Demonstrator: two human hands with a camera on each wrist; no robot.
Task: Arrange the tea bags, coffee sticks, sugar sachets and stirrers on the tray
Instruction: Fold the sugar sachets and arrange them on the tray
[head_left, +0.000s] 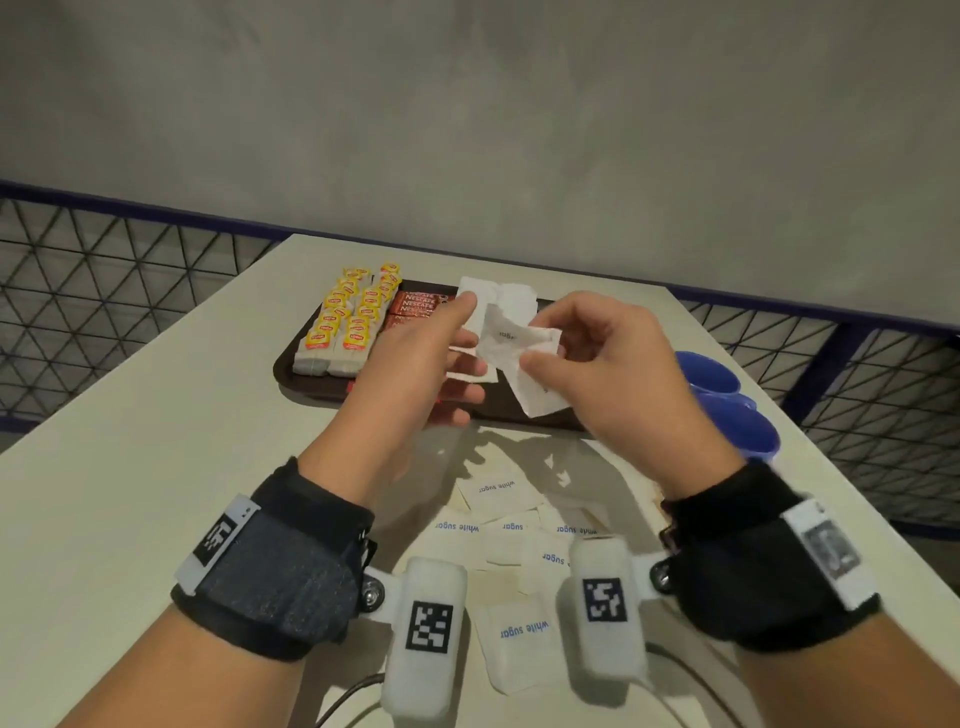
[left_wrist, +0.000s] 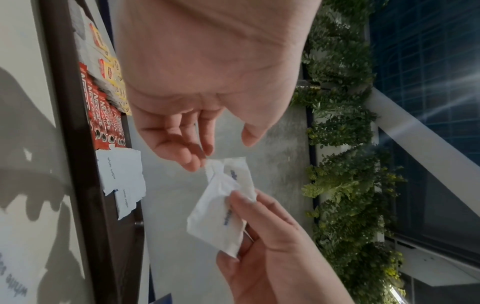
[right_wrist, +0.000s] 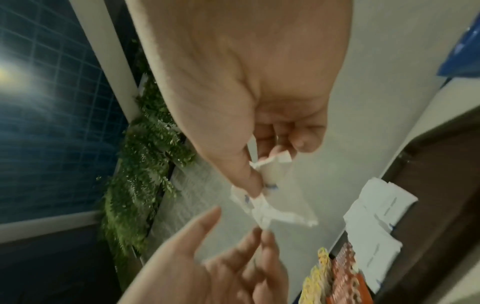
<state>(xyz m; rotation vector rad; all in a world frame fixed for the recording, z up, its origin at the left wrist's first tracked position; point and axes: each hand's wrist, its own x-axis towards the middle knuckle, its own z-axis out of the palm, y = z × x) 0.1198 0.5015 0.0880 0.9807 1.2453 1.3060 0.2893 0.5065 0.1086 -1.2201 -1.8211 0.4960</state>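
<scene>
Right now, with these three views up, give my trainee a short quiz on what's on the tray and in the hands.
1. True or false: the yellow-tagged tea bags lie on the dark brown plastic tray.
2. Which hand pinches the white paper sugar sachets held above the tray: A left hand, B right hand, C neither?
3. Fill in: the loose sachets on the cream table near the wrists read "white ____".

Key: 1 true; 2 B; 3 sugar.

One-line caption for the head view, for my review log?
Right hand pinches white sugar sachets above the tray; left hand, fingers straight, reaches for them.
</scene>
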